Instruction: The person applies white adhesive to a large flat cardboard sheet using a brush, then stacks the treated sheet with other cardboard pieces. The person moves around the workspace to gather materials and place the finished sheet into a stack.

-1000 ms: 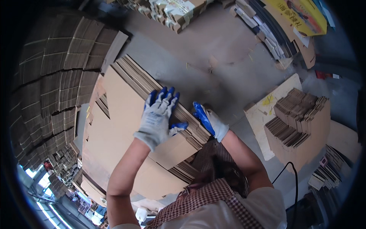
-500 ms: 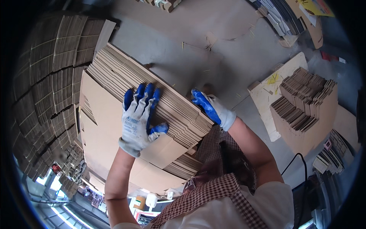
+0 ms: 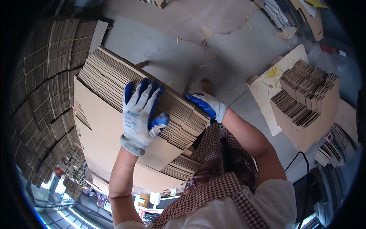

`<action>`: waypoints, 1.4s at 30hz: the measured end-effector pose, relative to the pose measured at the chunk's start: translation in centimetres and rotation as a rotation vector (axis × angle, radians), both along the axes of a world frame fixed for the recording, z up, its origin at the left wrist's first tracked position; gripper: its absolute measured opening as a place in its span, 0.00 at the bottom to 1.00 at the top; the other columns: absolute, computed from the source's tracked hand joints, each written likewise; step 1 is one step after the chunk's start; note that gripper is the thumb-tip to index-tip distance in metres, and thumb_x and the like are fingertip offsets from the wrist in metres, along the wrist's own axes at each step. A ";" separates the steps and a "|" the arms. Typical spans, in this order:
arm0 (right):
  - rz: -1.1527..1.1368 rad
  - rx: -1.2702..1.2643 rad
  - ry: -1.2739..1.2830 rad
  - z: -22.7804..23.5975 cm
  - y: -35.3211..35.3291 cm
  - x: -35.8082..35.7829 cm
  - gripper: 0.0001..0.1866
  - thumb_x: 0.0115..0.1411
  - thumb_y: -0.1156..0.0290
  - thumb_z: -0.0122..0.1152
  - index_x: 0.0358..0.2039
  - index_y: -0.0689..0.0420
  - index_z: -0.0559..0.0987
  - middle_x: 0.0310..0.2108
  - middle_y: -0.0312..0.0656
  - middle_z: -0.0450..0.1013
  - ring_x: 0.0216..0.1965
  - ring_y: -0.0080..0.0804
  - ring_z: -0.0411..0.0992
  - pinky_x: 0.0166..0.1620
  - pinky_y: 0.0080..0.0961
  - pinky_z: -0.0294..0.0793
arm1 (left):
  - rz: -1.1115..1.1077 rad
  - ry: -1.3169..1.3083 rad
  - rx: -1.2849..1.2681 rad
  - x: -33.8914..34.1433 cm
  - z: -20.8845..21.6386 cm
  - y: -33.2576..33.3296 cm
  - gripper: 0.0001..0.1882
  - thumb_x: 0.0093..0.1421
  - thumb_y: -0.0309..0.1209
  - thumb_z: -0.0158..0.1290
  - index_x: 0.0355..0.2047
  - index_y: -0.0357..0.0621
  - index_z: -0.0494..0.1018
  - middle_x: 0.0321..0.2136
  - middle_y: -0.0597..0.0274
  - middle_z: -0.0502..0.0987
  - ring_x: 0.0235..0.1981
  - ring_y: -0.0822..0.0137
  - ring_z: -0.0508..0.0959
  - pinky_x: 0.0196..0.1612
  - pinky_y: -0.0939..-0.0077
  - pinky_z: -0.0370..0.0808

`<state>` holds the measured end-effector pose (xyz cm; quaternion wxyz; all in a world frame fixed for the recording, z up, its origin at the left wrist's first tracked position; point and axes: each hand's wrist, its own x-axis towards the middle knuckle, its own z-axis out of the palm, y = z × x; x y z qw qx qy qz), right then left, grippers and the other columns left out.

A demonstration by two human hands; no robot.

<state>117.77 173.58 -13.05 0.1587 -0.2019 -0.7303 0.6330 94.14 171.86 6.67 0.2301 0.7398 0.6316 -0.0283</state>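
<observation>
A thick stack of folded cardboard sheets [image 3: 179, 121] stands on edge in front of me, its layered edges facing up. My left hand [image 3: 139, 114], in a white glove with blue-coated fingers, lies across those edges with fingers spread and thumb apart. At the stack's right outer face, my right hand [image 3: 206, 105], gloved alike, rests with its fingers stretched along the top edge of the outermost sheet. Its fingertips are partly hidden behind that edge. Below and left of my left hand spreads the broad face of another cardboard sheet [image 3: 103, 118].
Tied bundles of cardboard [image 3: 61, 49] are piled along the left. To the right, a second stack of cut cardboard [image 3: 305, 95] stands beside a pale board [image 3: 267, 91] with yellow strips on it. A black cable [image 3: 307, 171] hangs at lower right. Scraps lie on the grey floor [image 3: 164, 34].
The cardboard stack appears slightly further left in view, and my right hand has shifted left along with it. My left hand stays spread on the edges, fingertips slightly higher.
</observation>
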 end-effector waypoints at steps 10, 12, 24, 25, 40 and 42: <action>-0.309 -1.020 -0.097 6.8 1.0 -1.0 0.10 0.64 0.74 0.58 0.44 0.64 0.80 0.33 0.37 0.79 0.31 0.17 0.76 0.35 0.14 0.76 | -0.091 0.170 -0.074 2.2 -0.9 0.7 0.42 0.59 0.67 0.38 0.59 0.46 0.69 0.60 0.55 0.69 0.67 0.56 0.61 0.71 0.48 0.42; -0.323 -0.999 -0.111 7.5 1.1 -1.0 0.08 0.63 0.76 0.58 0.41 0.64 0.80 0.31 0.35 0.78 0.30 0.15 0.74 0.33 0.14 0.74 | -0.104 0.203 -0.095 2.0 -0.9 0.3 0.43 0.59 0.67 0.38 0.60 0.46 0.69 0.61 0.55 0.68 0.67 0.56 0.60 0.71 0.48 0.42; -0.328 -0.996 -0.146 7.5 1.3 -0.8 0.08 0.63 0.75 0.58 0.40 0.64 0.81 0.28 0.35 0.78 0.28 0.15 0.74 0.32 0.13 0.74 | -0.146 0.236 -0.170 1.2 -0.9 -0.6 0.44 0.57 0.66 0.40 0.66 0.51 0.61 0.66 0.56 0.60 0.69 0.55 0.56 0.71 0.48 0.43; -0.307 -1.028 -0.145 6.9 1.3 -0.7 0.08 0.63 0.74 0.58 0.40 0.64 0.81 0.28 0.35 0.78 0.28 0.15 0.74 0.32 0.13 0.74 | -0.137 0.207 -0.162 1.0 -0.9 -0.6 0.44 0.59 0.66 0.38 0.65 0.49 0.61 0.66 0.56 0.61 0.69 0.57 0.55 0.72 0.50 0.40; -0.055 -1.126 -0.036 3.3 2.4 -1.1 0.13 0.65 0.71 0.58 0.46 0.66 0.79 0.40 0.41 0.79 0.39 0.24 0.77 0.45 0.20 0.77 | -0.137 0.022 -0.096 -0.4 -0.8 0.5 0.39 0.62 0.62 0.37 0.58 0.43 0.69 0.60 0.52 0.68 0.64 0.49 0.63 0.68 0.47 0.50; -0.011 -1.165 -0.072 3.7 3.1 -1.2 0.16 0.63 0.69 0.61 0.48 0.65 0.78 0.41 0.41 0.80 0.39 0.24 0.78 0.46 0.18 0.77 | -0.150 0.028 -0.085 -0.4 -1.0 0.5 0.39 0.62 0.63 0.37 0.59 0.43 0.68 0.60 0.52 0.68 0.64 0.49 0.63 0.68 0.47 0.50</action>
